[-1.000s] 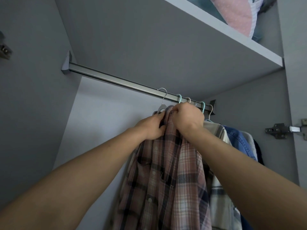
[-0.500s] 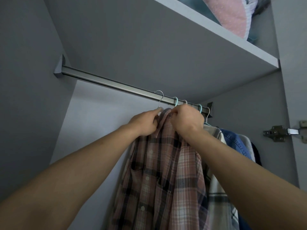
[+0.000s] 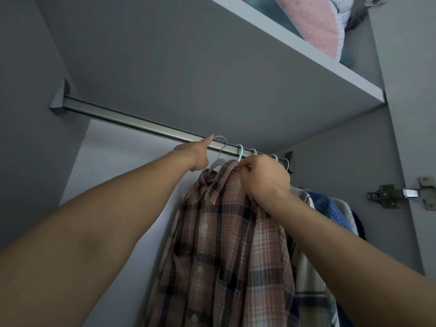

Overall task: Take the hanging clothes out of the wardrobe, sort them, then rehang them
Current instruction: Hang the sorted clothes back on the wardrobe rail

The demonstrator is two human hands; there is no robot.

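Right hand (image 3: 265, 179) fingers pinching pink plaid shirt (image 3: 221, 251) collar near rail's right end; left hand (image 3: 197, 154) index finger extended, touching metal hanger hook (image 3: 221, 143) on rail (image 3: 132, 121).

A grey shelf (image 3: 306, 67) spans the wardrobe's top, with pink dotted bedding (image 3: 316, 24) lying on it toward one o'clock. Beneath it, a metal rail (image 3: 141, 125) carries hangers with a plaid shirt (image 3: 224, 244) and other garments.

- Pink-and-dark plaid button shirt (image 3: 219, 251) hangs on a grey hanger with metal hook (image 3: 220, 151) over the metal wardrobe rail (image 3: 141, 123).
- Pale plaid shirt (image 3: 306, 279), blue denim jacket (image 3: 330, 208) and grey garment (image 3: 345, 211) hang bunched at the rail's right end.
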